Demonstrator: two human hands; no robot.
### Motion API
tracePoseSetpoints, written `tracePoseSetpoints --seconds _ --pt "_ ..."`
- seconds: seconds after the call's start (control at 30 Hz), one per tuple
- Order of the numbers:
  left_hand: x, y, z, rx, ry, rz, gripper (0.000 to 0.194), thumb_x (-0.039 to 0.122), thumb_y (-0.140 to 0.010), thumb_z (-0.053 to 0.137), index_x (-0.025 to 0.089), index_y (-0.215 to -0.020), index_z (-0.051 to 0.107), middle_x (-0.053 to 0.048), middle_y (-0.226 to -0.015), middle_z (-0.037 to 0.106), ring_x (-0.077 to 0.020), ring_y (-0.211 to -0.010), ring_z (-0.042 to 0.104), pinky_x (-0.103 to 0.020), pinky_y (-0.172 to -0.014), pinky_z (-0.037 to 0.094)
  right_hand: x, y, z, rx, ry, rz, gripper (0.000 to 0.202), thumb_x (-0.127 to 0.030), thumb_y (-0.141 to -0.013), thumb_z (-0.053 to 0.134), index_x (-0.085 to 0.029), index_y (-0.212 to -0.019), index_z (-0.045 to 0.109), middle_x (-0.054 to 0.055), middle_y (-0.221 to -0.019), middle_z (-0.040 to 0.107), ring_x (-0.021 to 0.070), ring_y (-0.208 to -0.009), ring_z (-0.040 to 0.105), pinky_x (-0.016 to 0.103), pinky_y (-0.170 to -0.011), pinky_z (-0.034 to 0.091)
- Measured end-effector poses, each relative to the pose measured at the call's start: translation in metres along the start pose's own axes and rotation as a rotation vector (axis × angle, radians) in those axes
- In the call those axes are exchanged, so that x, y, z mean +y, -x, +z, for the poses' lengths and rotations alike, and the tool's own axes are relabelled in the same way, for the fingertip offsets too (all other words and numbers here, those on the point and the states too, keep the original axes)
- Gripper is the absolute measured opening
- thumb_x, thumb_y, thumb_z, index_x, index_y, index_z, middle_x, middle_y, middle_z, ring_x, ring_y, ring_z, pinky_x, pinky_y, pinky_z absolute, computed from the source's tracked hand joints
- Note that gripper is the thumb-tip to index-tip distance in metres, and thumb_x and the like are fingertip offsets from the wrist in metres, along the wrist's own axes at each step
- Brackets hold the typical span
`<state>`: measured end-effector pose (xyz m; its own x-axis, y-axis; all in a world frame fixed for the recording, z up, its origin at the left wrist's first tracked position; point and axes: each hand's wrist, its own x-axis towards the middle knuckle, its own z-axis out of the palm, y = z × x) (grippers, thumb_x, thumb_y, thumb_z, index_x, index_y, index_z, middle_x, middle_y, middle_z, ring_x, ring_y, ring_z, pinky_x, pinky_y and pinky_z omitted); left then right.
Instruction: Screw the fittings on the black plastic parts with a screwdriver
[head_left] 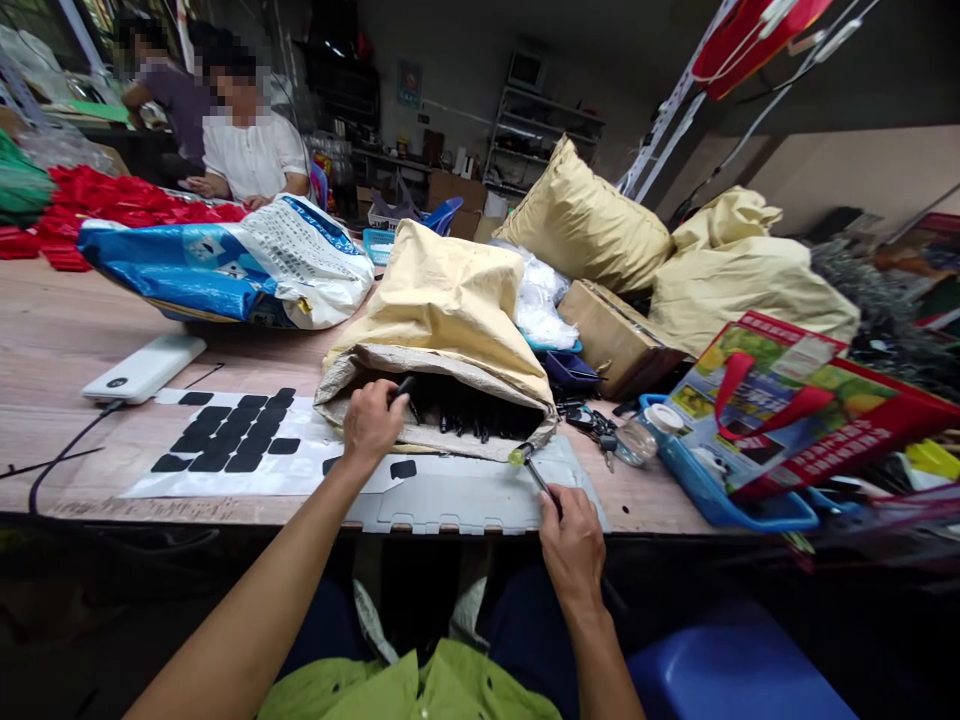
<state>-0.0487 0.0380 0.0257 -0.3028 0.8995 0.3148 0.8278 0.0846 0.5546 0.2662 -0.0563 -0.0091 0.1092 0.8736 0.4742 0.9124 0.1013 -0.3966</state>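
Note:
A cream woven sack [450, 285] lies on the table with its mouth facing me, and many small black parts [469, 425] show in the dark inside. At the left side of that mouth, my left hand [373, 420] pinches a small black part [405, 386]; its exact kind is unclear. My right hand [571, 540] is closed round the dark handle of a small mallet-like tool [536, 475], whose yellow-green head touches or overlaps the sack's lower right rim. Beneath both lies a grey board [480, 500] with a black rounded patch [403, 469] on it.
On the left are a white sheet with black patches [225, 430], a cabled white power bank [144, 368] and a blue-white bag [225, 265]. To the right sit keys [606, 440], a blue basket [739, 505] and a shopping bag [795, 400]. Two people sit farther back.

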Motion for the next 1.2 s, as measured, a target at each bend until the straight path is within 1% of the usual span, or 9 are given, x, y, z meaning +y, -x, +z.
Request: tracePoseSetpoints --seconds 0.03,0.1,0.17,0.27,0.37,0.47,0.57,0.8,1.2 --pt "0.007 0.012 0.001 -0.017 0.066 0.1 0.02 0.035 -0.094 0.059 0.021 -0.105 0.068 -0.008 -0.103 0.07 -0.0266 -0.099 0.06 -0.037 -0.085 0.048 0.0 0.003 -0.002 0.019 -0.063 0.002 0.03 -0.038 -0.101 0.046 -0.018 -0.103 0.069 0.009 -0.097 0.068 0.0245 -0.092 0.06 0.037 -0.084 0.045" --pt "0.022 0.035 0.007 -0.175 0.186 0.309 0.013 0.032 -0.091 0.063 0.024 -0.101 0.069 -0.005 -0.099 0.07 -0.0239 -0.098 0.058 -0.036 -0.086 0.046 -0.003 0.006 -0.007 0.026 -0.183 0.018 0.031 -0.04 -0.101 0.046 -0.018 -0.103 0.069 0.01 -0.097 0.069 0.0236 -0.092 0.063 0.036 -0.083 0.048" --pt "0.035 0.054 0.017 -0.321 0.23 0.405 0.01 0.029 -0.087 0.069 0.025 -0.097 0.071 -0.003 -0.096 0.069 -0.0232 -0.097 0.057 -0.035 -0.087 0.044 -0.009 0.006 -0.012 0.004 -0.276 0.033 0.03 -0.039 -0.101 0.047 -0.018 -0.104 0.069 0.01 -0.099 0.071 0.0226 -0.092 0.066 0.034 -0.082 0.051" --pt "0.043 0.066 0.032 -0.388 0.202 0.386 0.013 0.029 -0.082 0.076 0.024 -0.095 0.073 -0.003 -0.095 0.069 -0.0239 -0.097 0.055 -0.036 -0.086 0.042 -0.02 0.004 -0.019 -0.03 -0.356 0.054 0.03 -0.038 -0.1 0.049 -0.018 -0.111 0.07 0.011 -0.106 0.073 0.0223 -0.096 0.068 0.034 -0.083 0.053" --pt "0.04 0.065 0.037 -0.41 0.203 0.368 0.015 0.03 -0.081 0.077 0.025 -0.094 0.075 -0.003 -0.094 0.068 -0.0238 -0.096 0.055 -0.036 -0.084 0.04 -0.03 0.005 -0.021 -0.051 -0.391 0.035 0.032 -0.035 -0.1 0.05 -0.018 -0.119 0.069 0.011 -0.113 0.073 0.0224 -0.101 0.068 0.036 -0.091 0.053" --pt "0.037 0.063 0.036 -0.423 0.228 0.37 0.014 0.029 -0.08 0.078 0.025 -0.094 0.076 -0.003 -0.093 0.068 -0.0234 -0.096 0.055 -0.036 -0.084 0.04 -0.037 0.009 -0.016 -0.089 -0.386 -0.035 0.033 -0.031 -0.102 0.048 -0.019 -0.123 0.069 0.011 -0.116 0.072 0.0218 -0.107 0.067 0.035 -0.095 0.052" --pt "0.037 0.063 0.033 -0.427 0.238 0.368 0.016 0.029 -0.08 0.078 0.025 -0.095 0.077 -0.003 -0.093 0.069 -0.0232 -0.095 0.055 -0.036 -0.084 0.04 -0.043 0.011 -0.012 -0.104 -0.331 -0.067 0.034 -0.029 -0.103 0.045 -0.021 -0.126 0.069 0.009 -0.108 0.072 0.0202 -0.099 0.067 0.033 -0.092 0.052" --pt "0.039 0.064 0.032 -0.428 0.245 0.333 0.013 0.028 -0.079 0.077 0.024 -0.091 0.08 -0.004 -0.088 0.07 -0.0241 -0.094 0.056 -0.038 -0.085 0.041 -0.056 0.006 -0.023 0.023 -0.278 -0.139 0.033 -0.029 -0.103 0.048 -0.023 -0.13 0.068 0.007 -0.101 0.07 0.0184 -0.091 0.066 0.03 -0.087 0.051" --pt "0.036 0.065 0.036 -0.4 0.272 0.33 0.013 0.027 -0.077 0.078 0.025 -0.09 0.081 -0.004 -0.087 0.071 -0.0238 -0.092 0.057 -0.038 -0.083 0.042 -0.061 0.008 -0.021 0.013 -0.246 -0.15 0.034 -0.027 -0.103 0.048 -0.023 -0.129 0.068 0.006 -0.094 0.068 0.0176 -0.085 0.065 0.029 -0.083 0.05"
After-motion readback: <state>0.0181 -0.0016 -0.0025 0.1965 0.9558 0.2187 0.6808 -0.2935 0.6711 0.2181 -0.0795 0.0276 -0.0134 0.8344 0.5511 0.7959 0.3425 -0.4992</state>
